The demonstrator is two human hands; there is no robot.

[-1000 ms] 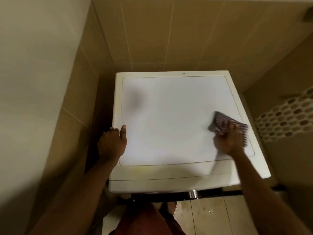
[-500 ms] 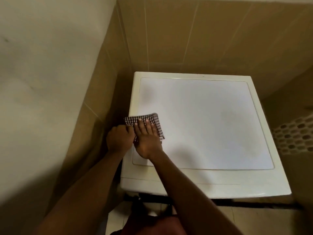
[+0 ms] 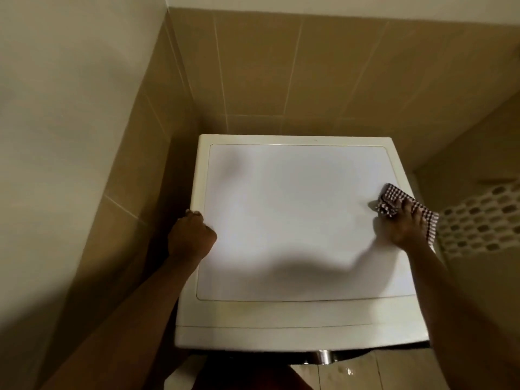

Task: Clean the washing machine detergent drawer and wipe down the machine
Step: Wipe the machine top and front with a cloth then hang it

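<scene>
I am facing into a tight corner under dim, warm light. The back wall [image 3: 309,66] is showing large tan tiles with pale grout lines. The left wall [image 3: 56,108] is showing plain cream paint above a lower band [image 3: 126,198] of the same tan tile. On my right a mosaic strip [image 3: 478,220] of small rounded stones is running across the wall. Below me the beige floor tiles [image 3: 399,374] are glistening with a small wet patch [image 3: 347,371].
</scene>
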